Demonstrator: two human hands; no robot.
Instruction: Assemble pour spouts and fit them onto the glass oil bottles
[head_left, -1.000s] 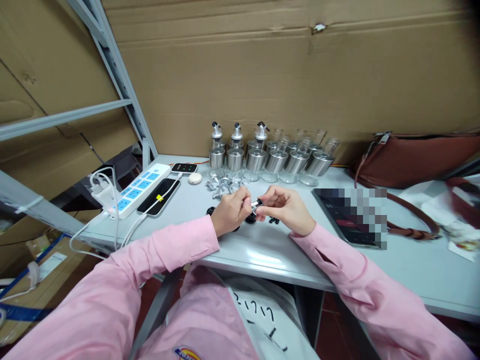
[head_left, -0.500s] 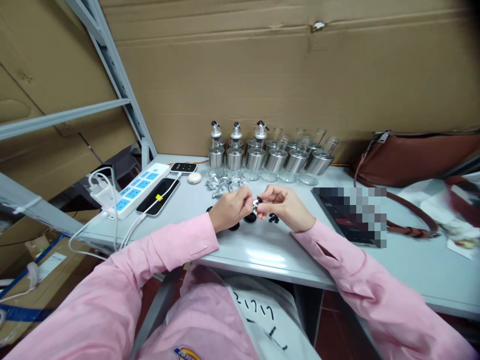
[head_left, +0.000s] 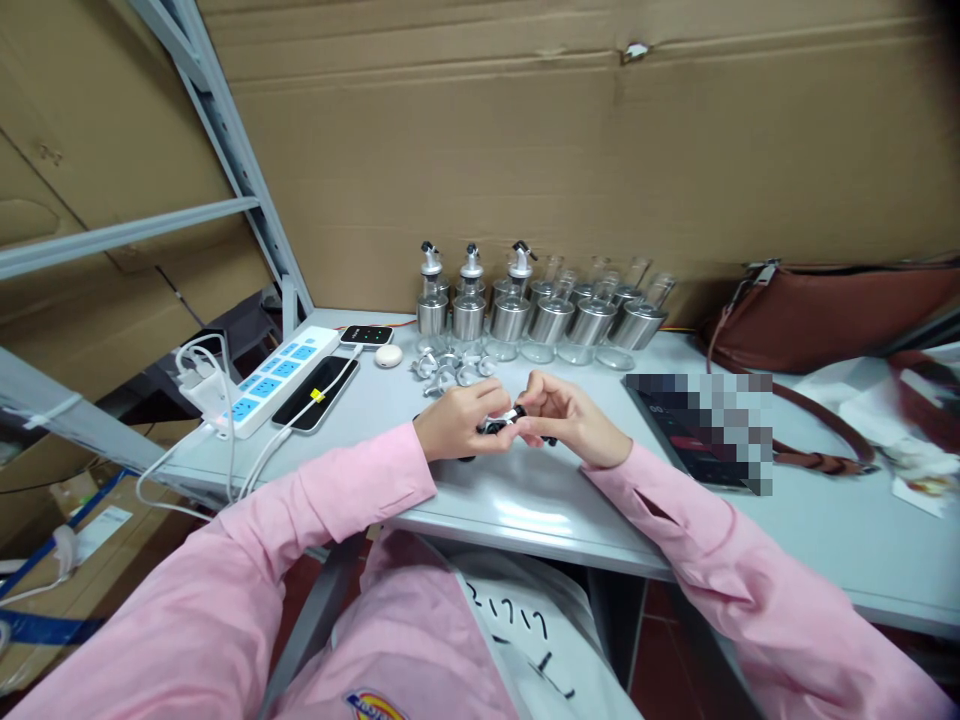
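Over the front middle of the table my left hand is closed around a small silver and black bottle pour spout. My right hand meets it from the other side, thumb and fingers pinched at the spout's black end. Fingers cover much of the part. Small black pieces show just under my right hand, and a round black part peeks out below my left. Behind my hands lies a cluster of loose silver spout parts.
Glass bottles with steel sleeves stand in rows at the back, three topped with spouts. Left are a power strip, a phone and a white round case. A dark tablet-like device and brown bag lie right.
My left hand has turned from a fist to a looser grip with the thumb side lower, and the spout now tilts between both hands. My right hand stays nearly in place.
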